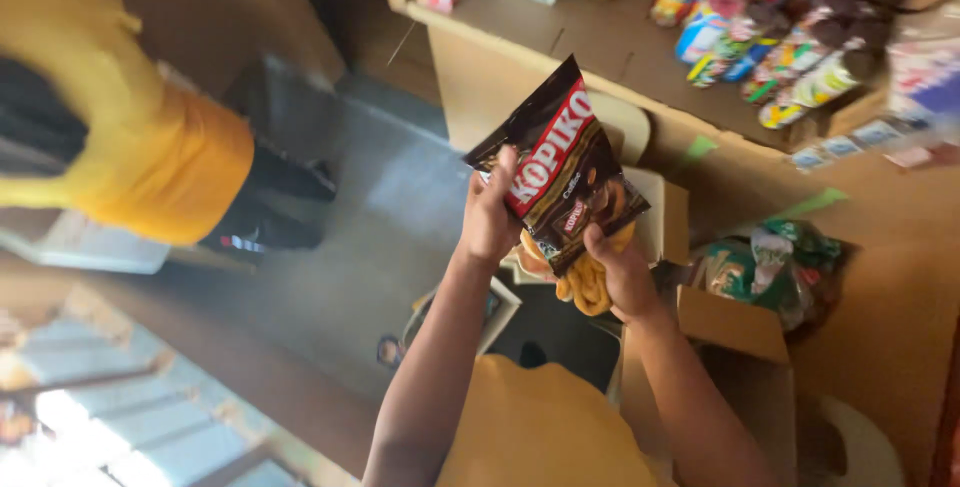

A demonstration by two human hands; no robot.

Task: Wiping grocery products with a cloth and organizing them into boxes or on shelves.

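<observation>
Clearly both hands were clamped on a dark candy bag [563, 165], held up over an open cardboard box [735, 327]: left hand [489, 219] at its side edge, right hand [622, 269] at bottom w/ a yellow cloth [588, 285]. Bag looked light, crinkly, prob. slippery; edges gave best grip.

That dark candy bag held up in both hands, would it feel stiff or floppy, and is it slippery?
The dark candy bag is probably floppy: it creases between the left hand and right hand. Its glossy film catches light, so it may be a bit slippery. It looks light for its size, since fingers at its lower edges alone hold it up.
</observation>
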